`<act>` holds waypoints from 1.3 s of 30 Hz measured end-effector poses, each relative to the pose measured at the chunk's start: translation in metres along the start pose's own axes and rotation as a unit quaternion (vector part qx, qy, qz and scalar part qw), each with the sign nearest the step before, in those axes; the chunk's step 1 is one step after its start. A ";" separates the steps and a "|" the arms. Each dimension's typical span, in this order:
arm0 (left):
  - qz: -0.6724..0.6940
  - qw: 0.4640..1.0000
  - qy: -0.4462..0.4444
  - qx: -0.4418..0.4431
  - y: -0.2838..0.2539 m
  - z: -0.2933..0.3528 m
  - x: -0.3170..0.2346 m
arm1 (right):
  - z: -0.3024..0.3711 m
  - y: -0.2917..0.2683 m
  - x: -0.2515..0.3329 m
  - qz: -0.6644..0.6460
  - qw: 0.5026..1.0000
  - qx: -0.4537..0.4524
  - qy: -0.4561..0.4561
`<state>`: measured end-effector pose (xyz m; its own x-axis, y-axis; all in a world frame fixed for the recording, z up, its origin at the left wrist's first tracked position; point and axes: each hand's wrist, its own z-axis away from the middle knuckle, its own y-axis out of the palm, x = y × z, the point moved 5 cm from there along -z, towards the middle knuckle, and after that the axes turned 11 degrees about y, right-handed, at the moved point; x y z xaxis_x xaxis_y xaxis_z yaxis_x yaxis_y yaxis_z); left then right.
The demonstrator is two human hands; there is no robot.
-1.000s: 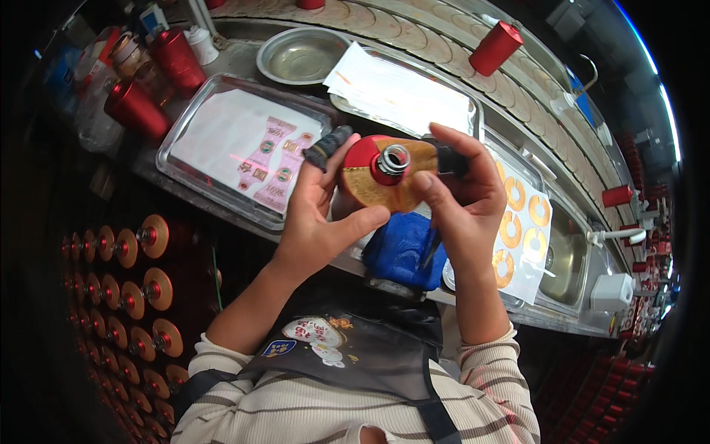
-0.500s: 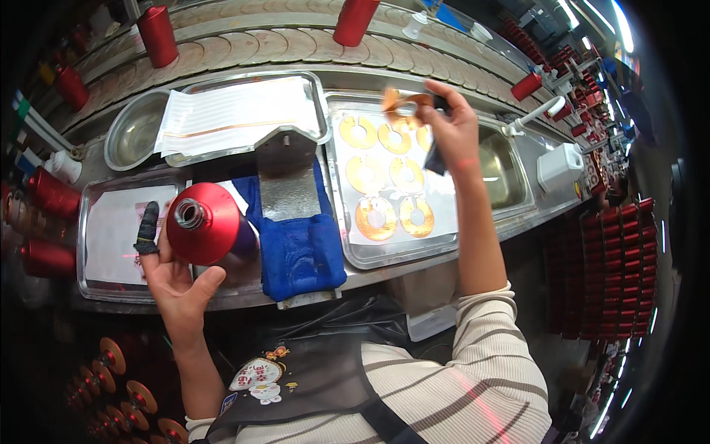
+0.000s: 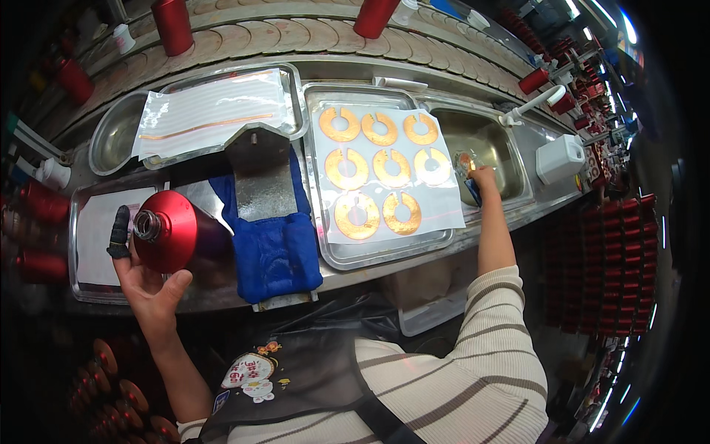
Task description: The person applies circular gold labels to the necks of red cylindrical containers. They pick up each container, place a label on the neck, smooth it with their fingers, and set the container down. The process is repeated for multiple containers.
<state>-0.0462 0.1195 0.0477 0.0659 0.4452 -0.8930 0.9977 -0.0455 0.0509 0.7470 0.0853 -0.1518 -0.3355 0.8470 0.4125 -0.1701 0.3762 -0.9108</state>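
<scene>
Two hands at work, well apart. Left hand (image 3: pixel 148 285) cups a red metal cone-shaped part (image 3: pixel 166 231) w/ a small silver neck; fingers spread around its wide rim, a black finger cot on one fingertip (image 3: pixel 119 231). Taking the blue cloth pad (image 3: pixel 274 244) as landmark: the cone sits just left of it, over a flat steel tray (image 3: pixel 85 288) w/ a white sheet.

Cone looks rigid, smooth, probably a bit slippery & moderately heavy. Best gripped at the rim or the neck, not the sloped side, I'd say.

Right hand (image 3: pixel 481 181) reaches far right of the pad, into a steel basin (image 3: pixel 510 159); fingertips pinched on sth small, can't tell what.

Right of the pad: tray (image 3: pixel 355 255) w/ a sheet of eight gold split rings (image 3: pixel 377 169), which look thin & flimsy. On the pad's top: a grey metal bracket (image 3: pixel 259 177). Behind it: striped film sheet (image 3: pixel 211 111), round bowl (image 3: pixel 111 137). Red cylinders (image 3: pixel 171 24) line the back ledge. The ring tray lies between the two hands.
</scene>
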 end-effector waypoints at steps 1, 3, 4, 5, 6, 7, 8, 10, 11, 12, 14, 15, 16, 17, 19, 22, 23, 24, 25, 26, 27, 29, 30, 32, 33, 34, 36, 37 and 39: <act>-0.009 1.000 0.004 0.001 0.001 -0.001 -0.001 | 0.002 -0.011 -0.003 -0.033 0.999 0.007 -0.003; -0.024 1.000 0.009 -0.002 -0.001 0.003 0.000 | 0.024 -0.033 0.014 -0.077 0.997 -0.026 -0.018; -0.030 0.999 0.011 -0.003 -0.001 0.004 -0.001 | 0.043 -0.047 0.031 -0.113 0.992 -0.027 -0.055; -0.060 0.996 0.067 -0.009 -0.002 0.003 -0.006 | 0.059 -0.066 0.043 -0.146 0.985 -0.033 -0.088; -0.088 0.988 0.122 -0.015 -0.003 0.001 -0.012 | 0.074 -0.084 0.051 -0.179 0.975 -0.042 -0.121; -0.115 0.977 0.178 -0.022 -0.002 0.000 -0.019 | 0.087 -0.095 0.057 -0.235 0.962 -0.013 -0.140; -0.169 0.969 0.182 -0.013 -0.006 0.003 -0.037 | 0.109 -0.100 0.076 -0.280 0.949 0.037 -0.139; -0.191 0.948 0.249 -0.054 0.012 0.012 -0.078 | 0.180 -0.126 0.134 -0.360 0.910 0.142 -0.147; -0.153 0.959 0.240 -0.007 0.023 0.022 -0.078 | 0.213 -0.136 0.155 -0.396 0.882 0.211 -0.143; -0.114 0.966 0.227 0.037 0.033 0.034 -0.078 | 0.245 -0.141 0.174 -0.427 0.848 0.282 -0.140; -0.018 0.987 0.052 0.152 0.078 0.031 -0.061 | 0.298 -0.140 0.205 -0.477 0.787 0.354 -0.164; 0.133 0.972 -0.154 0.113 0.107 0.028 -0.046 | 0.322 -0.138 0.216 -0.482 0.749 0.420 -0.172; 0.204 0.955 -0.193 0.096 0.129 0.025 -0.026 | 0.347 -0.140 0.227 -0.484 0.731 0.448 -0.174; 0.243 0.941 -0.223 0.081 0.145 0.019 -0.007 | 0.373 -0.143 0.236 -0.481 0.725 0.459 -0.177; 0.306 0.915 -0.250 0.077 0.158 0.002 0.005 | 0.418 -0.141 0.252 -0.485 0.698 0.496 -0.179; 0.348 0.905 -0.223 0.100 0.151 -0.001 -0.001 | 0.458 -0.139 0.265 -0.494 0.654 0.546 -0.176; 0.342 0.914 -0.211 0.048 0.144 0.006 -0.004 | 0.466 -0.137 0.266 -0.511 0.637 0.552 -0.167; 0.334 0.924 -0.187 0.007 0.137 0.008 -0.013 | 0.475 -0.136 0.268 -0.521 0.625 0.561 -0.154; 0.319 0.928 -0.194 0.001 0.128 0.014 -0.021 | 0.483 -0.131 0.268 -0.536 0.618 0.558 -0.139; 0.305 0.931 -0.200 -0.005 0.119 0.020 -0.027 | 0.491 -0.125 0.269 -0.551 0.611 0.555 -0.124; 0.308 0.930 -0.197 -0.026 0.114 0.026 -0.031 | 0.496 -0.119 0.273 -0.554 0.603 0.555 -0.148; 0.259 0.956 -0.114 -0.072 0.095 0.030 -0.045 | 0.510 -0.120 0.280 -0.544 0.634 0.514 -0.195; 0.231 0.967 -0.071 -0.083 0.085 0.030 -0.049 | 0.513 -0.121 0.284 -0.532 0.651 0.489 -0.231; 0.130 0.984 0.024 -0.118 0.063 0.019 -0.055 | 0.521 -0.125 0.300 -0.515 0.644 0.482 -0.296; 0.154 0.976 0.005 -0.155 0.055 0.015 -0.058 | 0.526 -0.125 0.310 -0.499 0.642 0.485 -0.322; 0.119 0.981 0.013 -0.156 0.045 0.013 -0.056 | 0.531 -0.123 0.319 -0.484 0.646 0.467 -0.361; -0.021 0.985 0.052 -0.162 0.025 0.014 -0.046 | 0.541 -0.116 0.334 -0.474 0.633 0.438 -0.428; -0.012 0.984 0.042 -0.171 0.021 0.014 -0.041 | 0.546 -0.114 0.341 -0.470 0.624 0.421 -0.461; -0.012 0.983 0.028 -0.181 0.015 0.011 -0.035 | 0.546 -0.107 0.347 -0.447 0.631 0.439 -0.457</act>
<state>-0.0337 0.0938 0.0745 0.0337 0.4922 -0.8699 0.9392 0.2820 0.1959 0.1428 0.1336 0.0987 -0.0670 -0.2783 0.9581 -0.9835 -0.1434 -0.1104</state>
